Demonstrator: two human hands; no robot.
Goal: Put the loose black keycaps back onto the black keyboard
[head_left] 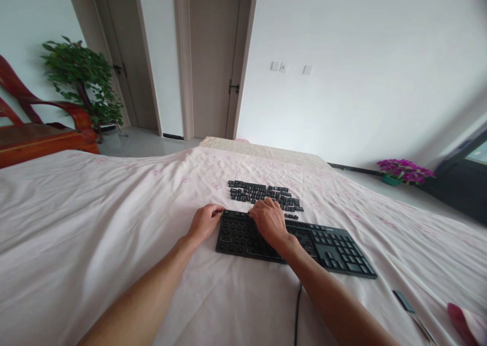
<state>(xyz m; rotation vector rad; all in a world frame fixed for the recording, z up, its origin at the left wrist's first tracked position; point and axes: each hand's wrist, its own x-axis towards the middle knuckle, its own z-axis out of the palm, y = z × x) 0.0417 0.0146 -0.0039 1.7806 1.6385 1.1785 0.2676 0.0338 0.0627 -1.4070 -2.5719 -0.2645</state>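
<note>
**Two hands on a stripped keyboard, loose keycaps beyond**

Black plastic keyboard (pixel 335 249) lies flat on a pale pink sheet (pixel 95 224) with a faint floral print, the cloth soft and creased. Left half of the board shows bare round sockets, caps off; the right end keeps its square keys. A thin black cable (pixel 297 310) trails off the near edge toward the camera.

Loose keycaps (pixel 247 189), small, black and blocky, sit in rough rows on the sheet just beyond the keyboard's far edge.

Left hand (pixel 204 221) rests at the keyboard's far-left corner, fingers curled in loosely, tips touching the rim; whether it pinches anything cannot be told. Right hand (pixel 269 219) lies palm-down over the bare sockets, fingers bent and close together, tips at the far edge near the keycaps; anything under them is hidden.

A small dark flat object (pixel 403 300) lies on the sheet, well apart to the right.
</note>
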